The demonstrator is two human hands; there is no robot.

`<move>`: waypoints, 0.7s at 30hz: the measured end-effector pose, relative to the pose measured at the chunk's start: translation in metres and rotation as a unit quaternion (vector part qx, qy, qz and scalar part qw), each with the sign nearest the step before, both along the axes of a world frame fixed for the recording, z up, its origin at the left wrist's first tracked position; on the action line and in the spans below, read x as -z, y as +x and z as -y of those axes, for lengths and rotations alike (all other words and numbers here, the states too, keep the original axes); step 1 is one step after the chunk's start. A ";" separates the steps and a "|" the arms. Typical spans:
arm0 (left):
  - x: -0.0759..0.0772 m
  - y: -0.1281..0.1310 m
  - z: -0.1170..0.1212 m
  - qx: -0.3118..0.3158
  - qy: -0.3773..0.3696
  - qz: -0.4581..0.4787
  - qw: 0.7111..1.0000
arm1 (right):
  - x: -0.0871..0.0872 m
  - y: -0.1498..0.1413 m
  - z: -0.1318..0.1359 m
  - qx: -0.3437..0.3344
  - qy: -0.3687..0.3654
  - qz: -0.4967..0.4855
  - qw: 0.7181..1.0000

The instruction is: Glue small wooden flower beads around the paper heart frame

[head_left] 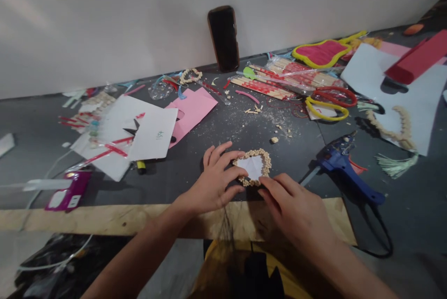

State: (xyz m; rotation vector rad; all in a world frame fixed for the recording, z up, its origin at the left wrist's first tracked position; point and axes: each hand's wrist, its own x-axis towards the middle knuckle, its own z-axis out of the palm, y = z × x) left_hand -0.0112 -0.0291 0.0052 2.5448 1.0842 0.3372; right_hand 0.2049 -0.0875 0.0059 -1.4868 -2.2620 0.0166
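Note:
A small white paper heart [253,167] rimmed with little beige wooden pieces lies on the dark table near the front edge. My left hand [213,181] rests at its left side, fingers bent, with the fingertips pressing on the rim. My right hand [296,210] comes in from the lower right, and its fingertips pinch the heart's lower right edge. Small wood crumbs [274,139] are scattered just behind the heart.
A blue glue gun [344,166] lies to the right, its cord trailing off the edge. Red and yellow scissors [330,101], packs of sticks [279,80], pink paper [192,109], white sheets [139,136], a phone [223,37] against the wall, a wooden plank [104,217] along the front.

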 end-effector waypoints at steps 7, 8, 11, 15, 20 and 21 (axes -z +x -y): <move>0.005 0.001 -0.002 0.004 0.014 0.008 1.000 | 0.000 -0.009 -0.002 0.019 -0.022 0.069 0.997; 0.005 0.001 -0.003 0.004 0.015 0.009 1.000 | 0.000 -0.009 -0.003 0.017 -0.025 0.070 0.997; 0.006 0.001 -0.003 0.004 0.016 0.012 1.000 | 0.002 -0.010 -0.005 0.010 -0.028 0.066 0.997; 0.007 0.002 -0.003 0.000 0.012 0.011 1.000 | 0.005 -0.010 -0.004 0.004 -0.021 0.056 0.998; 0.009 0.002 -0.003 -0.001 0.011 0.020 1.000 | 0.007 -0.010 -0.002 -0.004 -0.023 0.043 0.999; 0.009 0.002 -0.003 0.000 0.012 0.022 1.000 | 0.008 -0.010 -0.002 -0.005 -0.025 0.042 0.999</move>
